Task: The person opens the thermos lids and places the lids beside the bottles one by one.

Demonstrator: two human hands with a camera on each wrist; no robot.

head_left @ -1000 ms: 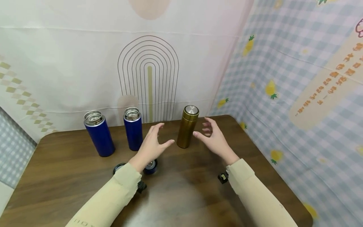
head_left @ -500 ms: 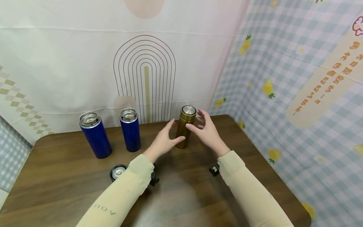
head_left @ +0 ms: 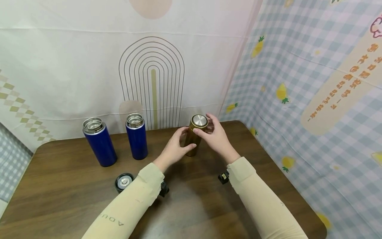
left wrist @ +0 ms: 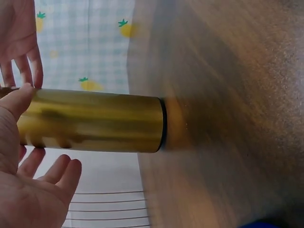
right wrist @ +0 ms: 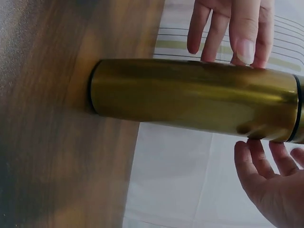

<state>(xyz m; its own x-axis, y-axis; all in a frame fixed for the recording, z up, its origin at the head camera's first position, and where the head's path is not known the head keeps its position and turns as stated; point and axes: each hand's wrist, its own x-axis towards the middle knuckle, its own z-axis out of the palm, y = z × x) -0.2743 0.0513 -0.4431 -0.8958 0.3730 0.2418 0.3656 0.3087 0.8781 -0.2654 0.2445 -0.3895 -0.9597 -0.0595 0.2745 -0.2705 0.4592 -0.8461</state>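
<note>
We held our left arm (head_left: 119, 212) and right arm (head_left: 265, 202) forward and angled inward, our left hand (head_left: 173, 148) lower with curved fingers and thumb apart, our right hand (head_left: 218, 137) slightly higher, its fingers likewise curved and its thumb pointing toward our left.

I count one brown table (head_left: 194, 212), far side at 12 o'clock | two hands: left hand (head_left: 174, 146), right hand (head_left: 218, 138), 12 to 1 o'clock | one gold flask (right wrist: 194, 95), just past 12 | two blue flasks (head_left: 100, 146), 10 and 11 | one visible round lid (head_left: 124, 181), 9 o'clock | two cream sleeves (head_left: 264, 200) | two black wrist devices (head_left: 164, 189)
</note>
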